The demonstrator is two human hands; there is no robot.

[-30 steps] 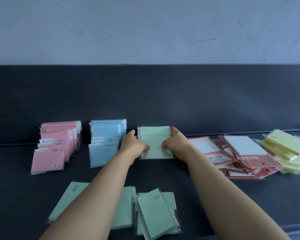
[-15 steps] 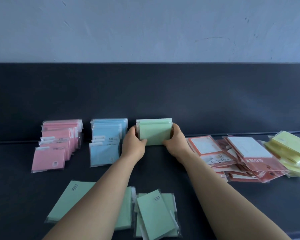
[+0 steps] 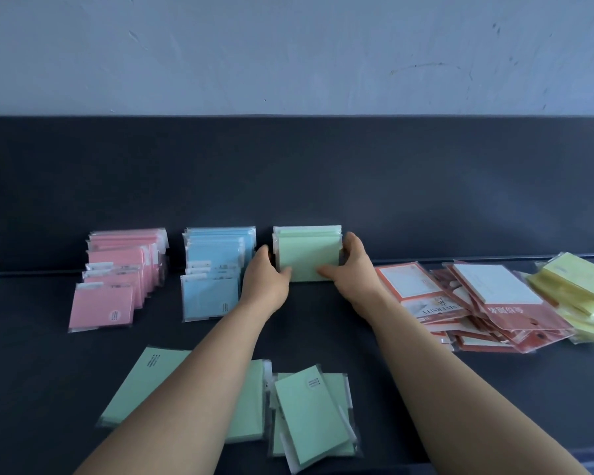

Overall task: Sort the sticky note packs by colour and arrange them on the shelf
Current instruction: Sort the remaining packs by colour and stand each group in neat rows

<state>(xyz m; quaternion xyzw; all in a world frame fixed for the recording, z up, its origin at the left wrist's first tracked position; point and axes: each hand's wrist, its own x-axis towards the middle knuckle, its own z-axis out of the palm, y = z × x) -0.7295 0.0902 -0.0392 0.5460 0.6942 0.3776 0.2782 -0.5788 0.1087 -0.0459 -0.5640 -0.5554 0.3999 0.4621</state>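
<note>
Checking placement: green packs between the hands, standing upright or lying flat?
Upright. The held green packs stand on edge, faces toward the camera; the left hand and right hand grip their sides.

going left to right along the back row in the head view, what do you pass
pink packs → blue packs → left hand → green stack, gripped by both hands → right hand → red-bordered packs → yellow packs
</note>
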